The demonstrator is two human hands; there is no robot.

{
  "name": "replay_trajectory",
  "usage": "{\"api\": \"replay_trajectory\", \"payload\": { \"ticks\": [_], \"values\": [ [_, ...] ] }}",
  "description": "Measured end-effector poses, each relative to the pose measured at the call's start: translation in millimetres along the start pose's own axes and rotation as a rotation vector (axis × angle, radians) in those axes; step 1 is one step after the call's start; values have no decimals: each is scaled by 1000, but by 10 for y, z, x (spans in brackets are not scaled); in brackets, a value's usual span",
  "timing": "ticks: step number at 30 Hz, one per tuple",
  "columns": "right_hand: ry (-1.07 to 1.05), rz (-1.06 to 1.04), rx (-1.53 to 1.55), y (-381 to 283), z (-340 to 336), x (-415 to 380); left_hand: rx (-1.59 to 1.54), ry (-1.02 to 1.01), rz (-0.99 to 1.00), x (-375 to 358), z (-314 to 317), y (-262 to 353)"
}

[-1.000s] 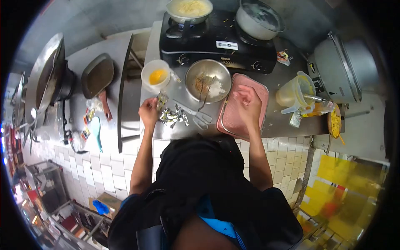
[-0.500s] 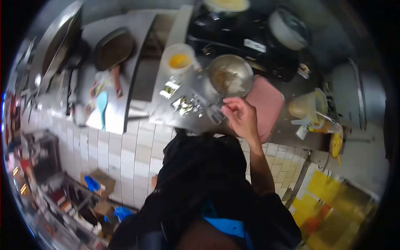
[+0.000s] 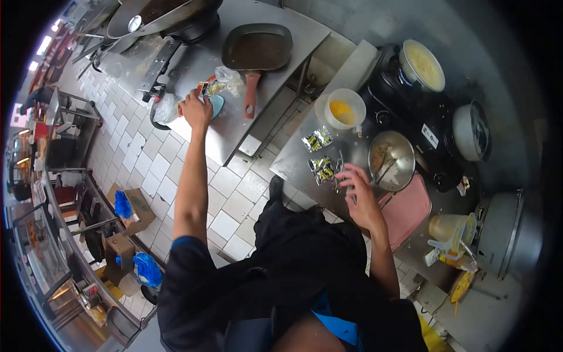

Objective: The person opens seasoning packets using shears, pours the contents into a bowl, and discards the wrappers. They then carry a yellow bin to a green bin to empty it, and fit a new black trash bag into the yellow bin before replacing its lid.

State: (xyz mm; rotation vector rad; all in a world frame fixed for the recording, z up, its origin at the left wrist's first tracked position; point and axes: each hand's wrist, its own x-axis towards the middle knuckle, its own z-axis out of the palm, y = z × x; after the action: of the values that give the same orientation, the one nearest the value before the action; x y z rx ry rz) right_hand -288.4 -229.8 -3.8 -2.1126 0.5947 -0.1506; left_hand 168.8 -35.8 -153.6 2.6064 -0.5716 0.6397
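My left hand (image 3: 196, 108) reaches over the left steel table, fingers curled down beside a small orange-and-white packet (image 3: 205, 88). Whatever lies under its fingers is hidden. Partly behind that hand shows the turquoise head of a utensil (image 3: 217, 105), next to a crumpled clear plastic bag (image 3: 230, 81). My right hand (image 3: 360, 196) hovers at the right counter with fingers apart and loosely bent, holding nothing. Close to it are shiny foil sachets (image 3: 322, 169), a steel mixing bowl (image 3: 384, 152) with brown contents and a utensil in it, and a pink tray or board (image 3: 410, 205).
A rectangular pan (image 3: 258, 47) with a reddish handle sits on the left table, near a large wok (image 3: 167, 17). On the right counter stand a tub with yellow liquid (image 3: 342, 112), a pale-filled bowl (image 3: 423, 66) and plastic jugs (image 3: 451, 229). A gap separates both tables.
My left hand has come into view and reached onto the left table. The camera has turned left, so both tables sit farther right. My right hand stays near the bowl, its fingers more spread.
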Motion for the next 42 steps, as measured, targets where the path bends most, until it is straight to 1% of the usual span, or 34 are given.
{"api": "replay_trajectory", "payload": {
  "ticks": [1,2,3,4,6,7,8,9,10,12,14,15,16,17,18,19,20,22,24,25,26,27,28,29,30,31,32,33,34,36,37,38,40,42],
  "values": [
    [-67,25,-25,58,-55,-26,-6,5,-9,126,62,-17],
    [-68,24,-33,96,-75,-70,48,-111,-29,232,125,-28],
    [-5,135,80,133,-79,-143,101,-234,-43,316,178,-32],
    [64,253,195,189,-85,-233,93,-246,-36,381,252,-74],
    [113,378,234,397,-105,-444,142,-409,-23,447,425,-215],
    [169,400,225,481,-106,-581,105,-343,54,486,789,-683],
    [229,427,213,533,-108,-746,59,-281,131,442,1194,-980],
    [264,449,229,557,-108,-864,132,-246,87,398,929,-637],
    [291,487,222,575,-97,-960,208,-200,38,374,344,-196],
    [305,518,266,581,-42,-1054,92,91,136,32,-256,394],
    [296,440,195,516,34,-954,-422,85,292,-520,-480,758],
    [269,399,144,492,81,-845,-590,-109,188,-923,-609,1037],
    [228,350,181,443,137,-686,-884,-421,142,-1413,-250,924],
    [187,300,219,396,196,-524,-846,-604,107,-1660,-490,1361],
    [120,267,198,371,245,-388,-739,-579,268,-1841,-547,1665],
    [54,229,175,363,287,-269,-646,-544,339,-1945,-631,1941],
    [61,231,176,363,320,-184,-554,-502,409,-1976,-685,2123],
    [6,227,86,365,343,-42,-559,-487,437,-2077,-604,2213],
    [60,232,-12,530,433,30,-569,-474,455,-2133,-525,2264],
    [110,237,-100,557,471,39,-735,-677,263,-2120,-501,2245],
    [111,239,-104,561,502,37,-892,-875,62,-2122,-485,2237],
    [189,169,-154,526,521,52,-965,-812,67,-2105,-518,2268],
    [269,98,-204,478,541,71,-967,-813,73,-2089,-563,2289],
    [372,7,-229,407,562,75,-1155,-985,-238,-2071,-611,2313],
    [382,6,-234,411,566,87,-1328,-1147,-564,-2031,-678,2354],
    [353,44,-201,443,577,78,-1449,-1222,-728,-1998,-753,2366],
    [326,84,-168,493,585,48,-1453,-1231,-716,-2007,-793,2359],
    [239,114,-170,504,517,50,-1503,-1273,-769,-2019,-827,2348],
    [250,118,-176,494,462,25,-1553,-1314,-825,-2030,-849,2334],
    [341,-18,-169,416,378,-14,-1588,-1375,-813,-2050,-888,2307],
    [350,-15,-170,407,398,-20,-1641,-1393,-910,-2029,-943,2320],
    [462,-83,-207,391,428,-7,-1691,-1408,-1008,-1999,-1002,2332],
    [590,-151,-248,423,469,-19,-1730,-1455,-967,-1966,-1136,2348],
    [551,-65,-139,556,495,-69,-1512,-1414,-529,-2003,-1183,2293]
  ]
}}
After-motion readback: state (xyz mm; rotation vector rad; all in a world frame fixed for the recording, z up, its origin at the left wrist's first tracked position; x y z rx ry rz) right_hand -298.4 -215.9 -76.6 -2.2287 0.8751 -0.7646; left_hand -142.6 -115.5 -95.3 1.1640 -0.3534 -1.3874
